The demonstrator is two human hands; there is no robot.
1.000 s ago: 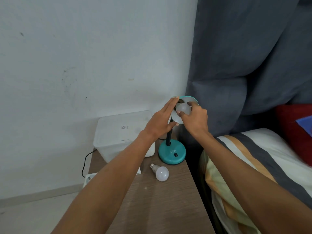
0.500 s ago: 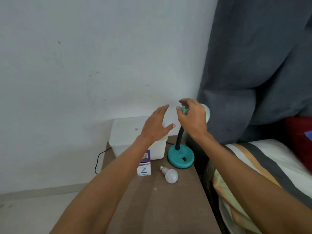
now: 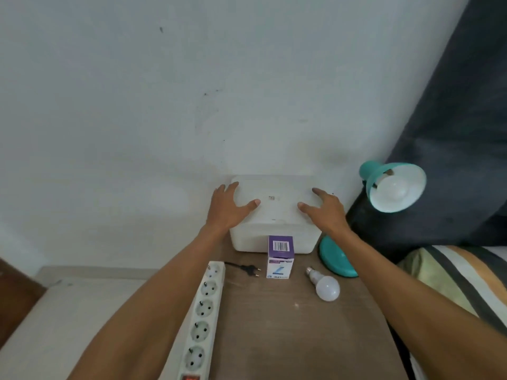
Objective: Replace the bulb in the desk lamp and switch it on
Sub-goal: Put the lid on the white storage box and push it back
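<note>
Both hands are coming away from the lamp head: a second ago the right hand [image 3: 327, 212] was pinching the bulb inside the shade and the left hand [image 3: 227, 208] was steadying the rim, and now both are lying spread over the lid of the white plastic box [image 3: 274, 212] at the centre of the frame, against the wall. Neither grip is holding anything; the fingers are lying wide and nearly straight on the lid. At the right of the frame the teal desk lamp [image 3: 395, 186] is standing free, its shade tilted toward the camera with a white fitted bulb [image 3: 395, 189] seated in it, unlit. Lower down, on the brown table [image 3: 274, 338], a loose bulb [image 3: 325, 286] is lying on its side just beside the teal lamp base [image 3: 336, 260], near a purple-and-white bulb carton [image 3: 280, 256]. A white power strip [image 3: 201, 316] is running along the table's left edge, and a black plug [image 3: 251, 269] is lying unplugged beside it. The swap appears to be finished, so what is probably remaining is plugging in and switching on.
</note>
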